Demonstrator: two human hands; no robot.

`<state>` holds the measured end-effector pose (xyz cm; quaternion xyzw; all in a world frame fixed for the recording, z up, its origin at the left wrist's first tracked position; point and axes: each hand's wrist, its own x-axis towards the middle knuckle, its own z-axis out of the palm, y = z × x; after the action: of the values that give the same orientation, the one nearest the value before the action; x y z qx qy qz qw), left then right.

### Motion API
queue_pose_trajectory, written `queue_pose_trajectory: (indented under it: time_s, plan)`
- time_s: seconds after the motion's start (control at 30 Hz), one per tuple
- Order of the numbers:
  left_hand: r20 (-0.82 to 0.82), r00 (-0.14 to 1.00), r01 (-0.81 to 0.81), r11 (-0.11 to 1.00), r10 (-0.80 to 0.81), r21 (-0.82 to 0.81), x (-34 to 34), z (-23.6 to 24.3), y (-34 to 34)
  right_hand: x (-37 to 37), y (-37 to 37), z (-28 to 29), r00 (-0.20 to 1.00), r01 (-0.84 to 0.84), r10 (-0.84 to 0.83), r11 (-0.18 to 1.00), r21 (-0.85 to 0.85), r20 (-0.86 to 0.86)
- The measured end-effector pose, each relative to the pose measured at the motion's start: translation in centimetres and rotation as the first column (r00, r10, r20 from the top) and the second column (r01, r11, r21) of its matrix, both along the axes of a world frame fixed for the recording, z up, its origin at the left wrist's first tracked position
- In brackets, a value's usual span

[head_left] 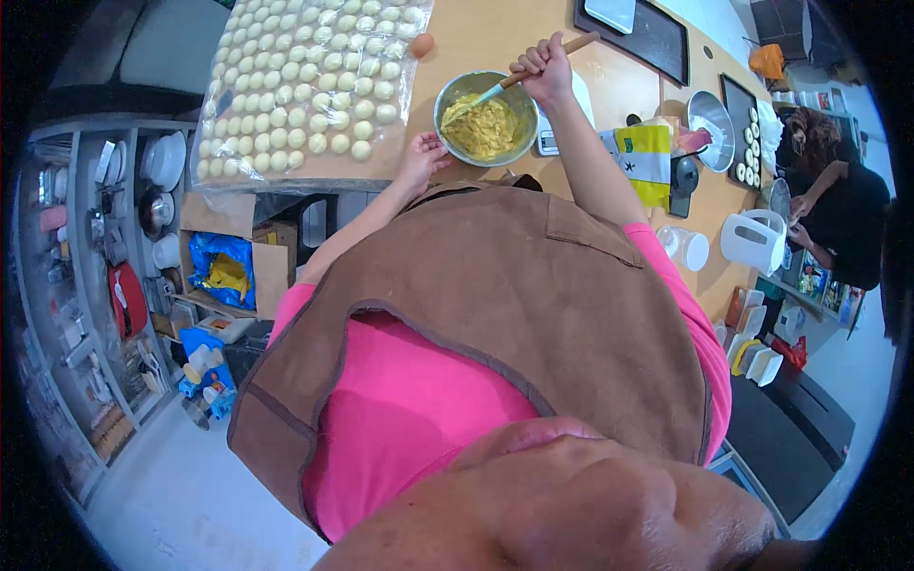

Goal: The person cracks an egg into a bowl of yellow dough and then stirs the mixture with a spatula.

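A metal mixing bowl point(526, 152) stands near the table's front edge with a thick, lumpy yellow mixture point(495, 131) in it. My right hand point(545, 70) is closed round the wooden handle of a spatula point(521, 76), above and to the right of the bowl. The spatula's pale blade slants down into the left part of the mixture. My left hand point(426, 160) holds the bowl's left side with bent fingers; its thumb is hard to make out. A white kitchen scale point(581, 100) shows beside the bowl, partly behind my right forearm.
Rows of pale dough balls point(286, 95) lie on plastic sheeting at left, with a brown egg point(422, 45) beside them. To the right are a yellow-and-white bag point(645, 164), another metal bowl point(712, 128), a white hand mixer point(752, 240) and dark trays point(647, 43). Another person point(833, 205) works far right.
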<state>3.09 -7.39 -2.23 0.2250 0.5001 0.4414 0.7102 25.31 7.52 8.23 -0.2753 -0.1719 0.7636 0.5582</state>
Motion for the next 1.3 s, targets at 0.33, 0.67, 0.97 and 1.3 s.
queue_pose_trajectory:
  time_s: [0.33, 0.67, 0.97, 1.3]
  plan:
    - [0.071, 0.996, -0.049, 0.999, 0.048, 0.009, -0.6, 0.5, 0.8, 0.4, -0.1, 2.3, 0.953, -0.277, 0.264, 0.958, 0.071, 0.147]
    - [0.028, 0.999, -0.04, 0.999, 0.04, -0.018, -0.4, 0.9, 2.4, -2.5, -2.8, -0.2, 0.97, 0.212, -0.228, 0.963, 0.165, 0.082]
    - [-0.036, 0.997, -0.065, 0.994, 0.061, -0.092, -0.3, 1.9, 2.8, -2.0, -3.0, 2.2, 0.97, -0.078, 0.009, 0.959, 0.271, 0.244]
    - [0.069, 0.998, -0.014, 1.0, 0.016, -0.019, -1.1, 0.8, 2.8, -4.5, -7.7, 1.2, 0.734, -0.501, 0.141, 0.773, 0.389, 0.665]
